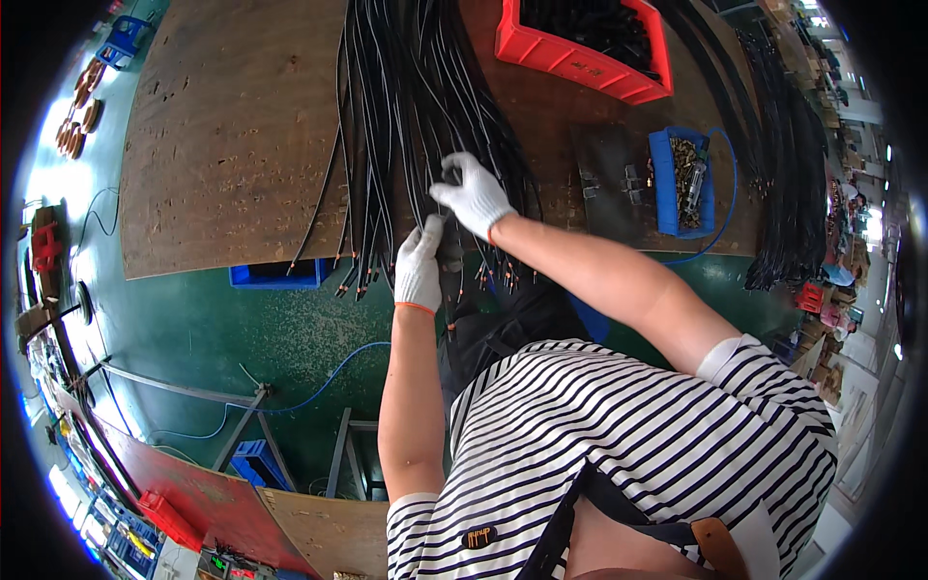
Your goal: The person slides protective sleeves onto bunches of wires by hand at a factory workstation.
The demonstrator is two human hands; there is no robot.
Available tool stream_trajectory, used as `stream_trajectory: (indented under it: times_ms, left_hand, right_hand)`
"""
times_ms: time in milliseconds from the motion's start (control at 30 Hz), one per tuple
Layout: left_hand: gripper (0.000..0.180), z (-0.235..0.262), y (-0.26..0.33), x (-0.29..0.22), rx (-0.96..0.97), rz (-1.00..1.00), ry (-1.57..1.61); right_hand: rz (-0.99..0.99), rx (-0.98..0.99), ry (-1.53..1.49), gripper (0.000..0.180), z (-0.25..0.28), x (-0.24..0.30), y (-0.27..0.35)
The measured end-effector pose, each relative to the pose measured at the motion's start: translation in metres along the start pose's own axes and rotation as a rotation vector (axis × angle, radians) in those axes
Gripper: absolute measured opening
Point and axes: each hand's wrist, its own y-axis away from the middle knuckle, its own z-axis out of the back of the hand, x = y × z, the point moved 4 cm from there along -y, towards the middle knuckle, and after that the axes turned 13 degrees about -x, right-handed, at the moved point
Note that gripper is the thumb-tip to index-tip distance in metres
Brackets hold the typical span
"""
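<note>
A thick bundle of black cables (406, 116) lies over the wooden table, their stripped, orange-tipped ends hanging past its near edge. My left hand (419, 271), in a white knit glove with an orange cuff, is closed on a black cable (450, 302) at that edge; its end hangs below the hand. Just above and to the right, my right hand (476, 200), gloved the same way, hovers over the bundle. Its thumb and forefinger are curved apart, with a gap between them and nothing visibly gripped.
On the wooden table (222, 145), a red bin (585, 72) of black parts stands far right. Nearer is a blue bin (665, 188) with small brass-coloured pieces and a tool on a blue hose. More black cables (788, 174) hang at the right. Metal frames (242, 425) stand at lower left.
</note>
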Motion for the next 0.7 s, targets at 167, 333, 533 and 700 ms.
stream_trajectory:
  times_ms: [167,333,533,700]
  left_hand:
    - [0.023,-0.008,-0.004,0.003,0.010,0.045,0.080]
    - [0.022,-0.012,-0.003,-0.007,0.065,0.049,-0.027]
    - [0.026,-0.016,-0.008,0.002,0.044,-0.012,-0.121]
    - [0.030,-0.016,-0.013,0.011,0.011,-0.006,-0.162]
  right_hand:
    - [-0.126,-0.105,-0.244,0.063,0.028,-0.040,0.027]
    - [0.161,0.032,-0.124,0.038,0.065,-0.021,0.035]
    - [0.492,0.394,0.200,0.037,0.057,0.003,0.044]
    - [0.429,0.463,0.279,0.039,0.064,0.003,0.039]
